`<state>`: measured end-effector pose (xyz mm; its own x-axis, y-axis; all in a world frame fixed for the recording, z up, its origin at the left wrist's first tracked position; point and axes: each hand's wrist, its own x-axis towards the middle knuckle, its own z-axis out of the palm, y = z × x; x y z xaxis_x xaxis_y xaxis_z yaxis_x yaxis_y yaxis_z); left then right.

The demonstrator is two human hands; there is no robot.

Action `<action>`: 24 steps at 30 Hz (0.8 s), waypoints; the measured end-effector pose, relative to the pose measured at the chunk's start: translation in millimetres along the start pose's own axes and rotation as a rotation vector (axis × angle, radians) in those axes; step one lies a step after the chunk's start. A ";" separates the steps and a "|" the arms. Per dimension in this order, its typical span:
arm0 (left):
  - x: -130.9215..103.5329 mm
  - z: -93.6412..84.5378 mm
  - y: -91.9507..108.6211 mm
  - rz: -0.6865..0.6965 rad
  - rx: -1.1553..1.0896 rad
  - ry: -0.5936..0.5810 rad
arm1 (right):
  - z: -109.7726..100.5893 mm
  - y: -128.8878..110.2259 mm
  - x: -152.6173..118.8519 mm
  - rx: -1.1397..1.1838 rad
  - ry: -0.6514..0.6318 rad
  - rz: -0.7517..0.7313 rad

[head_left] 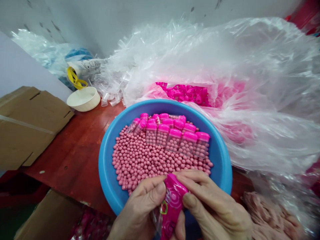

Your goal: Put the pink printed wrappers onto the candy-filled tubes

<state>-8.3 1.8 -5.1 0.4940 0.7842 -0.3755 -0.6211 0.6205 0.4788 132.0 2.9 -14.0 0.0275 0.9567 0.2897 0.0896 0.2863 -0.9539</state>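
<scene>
Both of my hands meet over the near rim of a blue basin (226, 166). Between them is a pink printed wrapper (172, 203), upright, with a shiny clear part at its lower left. My left hand (143, 210) grips its left side with thumb and fingers. My right hand (212, 203) pinches its upper right edge. Small pink balls (150, 163) fill much of the basin. Several clear containers with pink caps (188, 141), holding similar balls, lie on the balls toward the back right.
A white bowl (83, 99) and yellow tape (75, 78) stand behind left. Cardboard (30, 123) is at the left on the red table (72, 156). Clear plastic bags (262, 83) with pink parts (187, 93) spread behind and right. Crumpled cloth (267, 213) lies lower right.
</scene>
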 end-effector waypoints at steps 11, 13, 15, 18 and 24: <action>5.2 0.4 -1.5 0.017 -0.038 -0.056 | 3.3 2.3 -3.7 0.008 0.106 0.008; 5.8 -1.0 -0.9 0.008 -0.052 -0.076 | 4.0 3.6 -5.3 -0.039 0.109 -0.028; 7.2 -2.5 -1.5 0.006 -0.064 -0.108 | 4.1 5.0 -7.9 -0.095 0.126 -0.075; 9.0 -2.9 -2.9 0.011 -0.085 -0.101 | 2.3 7.2 -11.6 -0.212 0.092 -0.162; 5.9 0.4 -3.0 0.017 -0.060 -0.055 | 1.0 6.5 -12.6 -0.262 0.062 -0.192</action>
<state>-3.3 4.5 -8.5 0.5149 0.7941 -0.3229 -0.6640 0.6077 0.4357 131.3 -7.2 -23.8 0.0452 0.8794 0.4739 0.3523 0.4299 -0.8313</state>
